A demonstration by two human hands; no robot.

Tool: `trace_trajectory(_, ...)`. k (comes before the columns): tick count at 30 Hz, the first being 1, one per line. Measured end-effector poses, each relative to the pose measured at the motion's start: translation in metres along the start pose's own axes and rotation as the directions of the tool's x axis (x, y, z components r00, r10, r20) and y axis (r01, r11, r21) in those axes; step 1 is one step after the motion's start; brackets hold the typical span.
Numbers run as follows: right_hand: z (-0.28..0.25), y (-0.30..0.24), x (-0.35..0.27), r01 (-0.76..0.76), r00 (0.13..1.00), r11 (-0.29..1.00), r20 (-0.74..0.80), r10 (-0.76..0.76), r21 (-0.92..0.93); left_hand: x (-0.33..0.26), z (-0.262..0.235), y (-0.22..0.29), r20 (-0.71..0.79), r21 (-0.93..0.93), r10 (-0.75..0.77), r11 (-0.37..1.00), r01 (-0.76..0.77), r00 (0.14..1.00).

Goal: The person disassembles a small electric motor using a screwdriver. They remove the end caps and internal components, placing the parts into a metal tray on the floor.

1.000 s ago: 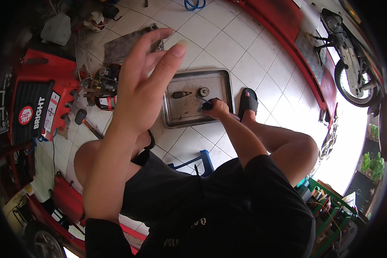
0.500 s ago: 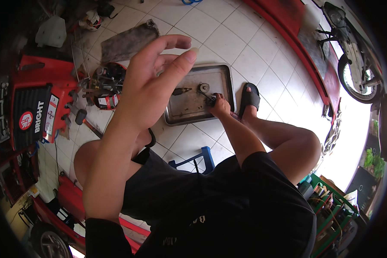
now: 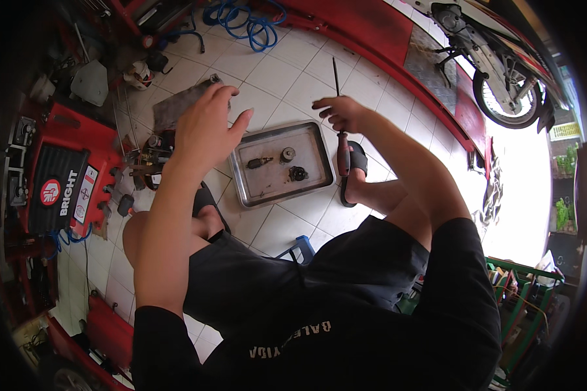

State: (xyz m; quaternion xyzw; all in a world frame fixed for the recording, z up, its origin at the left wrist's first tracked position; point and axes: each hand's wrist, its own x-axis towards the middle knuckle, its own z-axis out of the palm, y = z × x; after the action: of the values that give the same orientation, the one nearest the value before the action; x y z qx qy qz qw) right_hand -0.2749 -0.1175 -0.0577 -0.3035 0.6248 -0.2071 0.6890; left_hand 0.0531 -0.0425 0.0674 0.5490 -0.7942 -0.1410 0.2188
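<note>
My right hand [image 3: 346, 115] is raised beyond the tray's right side, closed around a screwdriver [image 3: 344, 155]. Its dark red handle hangs below the hand and its thin shaft points away from me. Over the left side of the metal tray [image 3: 277, 198], my left hand [image 3: 209, 127] is held up empty, with fingers curved and thumb apart. Three small parts lie in the tray: a dark elongated part with a narrow end [image 3: 259, 162], a round metal part [image 3: 287, 154] and a black round part [image 3: 298, 173].
A dirty cloth [image 3: 173, 107] lies beyond my left hand. Coiled blue hose [image 3: 254, 26] rests at the back. At left stand a red machine [image 3: 59, 176] and a hammer [image 3: 126, 204]. A motorcycle [image 3: 502, 88] is at the far right. A blue frame [image 3: 300, 248] sits between my legs.
My right hand has lifted out of the tray with the screwdriver, leaving the black round part there. My left hand has drawn leftward and stays open. The view has shifted.
</note>
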Motion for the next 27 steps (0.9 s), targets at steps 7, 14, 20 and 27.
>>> trace_trajectory(7, 0.021, -0.116, -0.197, 0.616, 0.75, 0.788, 0.322, -0.578, -0.019, -0.031, -0.025, 0.001, -0.083, -0.078, -0.057, 0.996, 0.05, 0.995)
trace_trajectory(14, 0.047, 0.05, -0.149, 0.072, 0.981, 0.997, 0.182, -0.064, -0.037, -0.038, -0.011, 0.002, -0.057, -0.004, -0.094, 0.996, 0.094, 0.994)
trace_trajectory(20, 0.051, -0.026, -0.17, 0.465, 0.837, 0.861, 0.214, -0.503, 0.206, -0.04, -0.007, -0.012, -0.052, 0.07, -0.102, 0.992, 0.106, 0.993)
trace_trajectory(27, 0.059, 0.043, -0.104, 0.085, 0.976, 0.956, 0.171, -0.137, 0.282, -0.017, 0.01, 0.005, 0.121, 0.121, -0.202, 0.975, 0.188, 0.972)
